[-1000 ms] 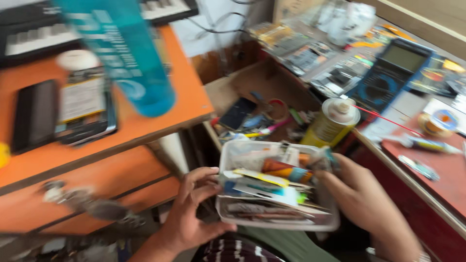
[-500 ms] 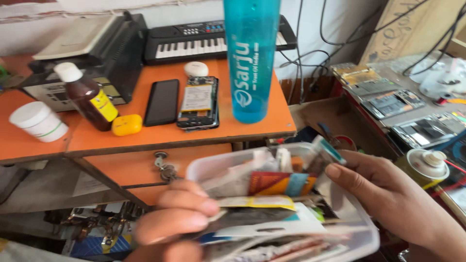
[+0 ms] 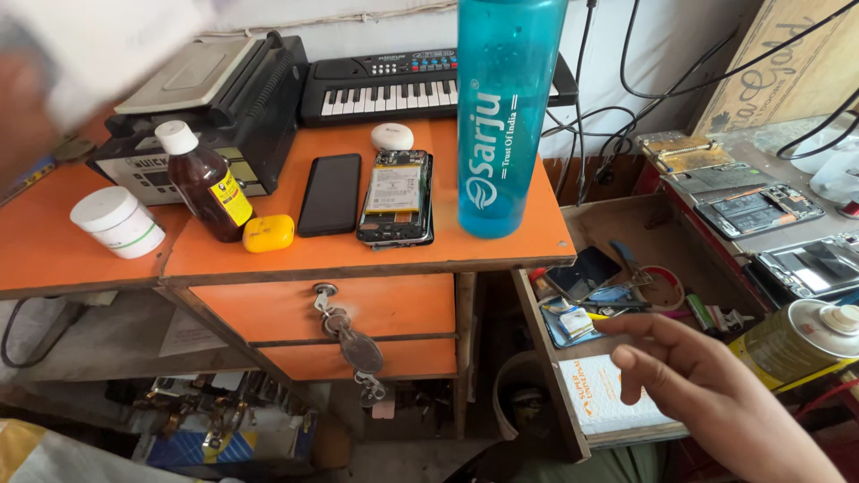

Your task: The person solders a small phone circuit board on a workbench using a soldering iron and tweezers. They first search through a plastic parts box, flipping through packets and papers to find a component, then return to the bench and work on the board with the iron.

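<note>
Our right hand (image 3: 716,402) hangs low at the right, fingers loosely spread and slightly curled, its grip closed on nothing; it hovers just over an open wooden drawer (image 3: 555,376); nearest the fingertips lies a white padded envelope (image 3: 608,398), and behind it a small blue tray of parts (image 3: 573,324), a dark phone screen (image 3: 586,271) and a roll of tape (image 3: 664,288); a yellow can with a white cap (image 3: 801,338) stands just right of the hand. At the top left a pale blur crosses the corner; we take the reddish smear at the edge for our left hand (image 3: 22,107), though we cannot tell how its grip stands.

On the orange surface (image 3: 501,246) stand 1 tall teal water bottle (image 3: 506,116), a brown medicine bottle (image 3: 204,183), a white jar (image 3: 118,222) and a small yellow case (image 3: 268,233); a black phone (image 3: 330,193) lies beside an opened phone with its battery showing (image 3: 396,197); a white puck (image 3: 392,136) sits behind them; a toy keyboard (image 3: 403,85) and a black machine (image 3: 215,98) line the wall. Keys (image 3: 344,335) dangle from the lock of the drawer below.
</note>
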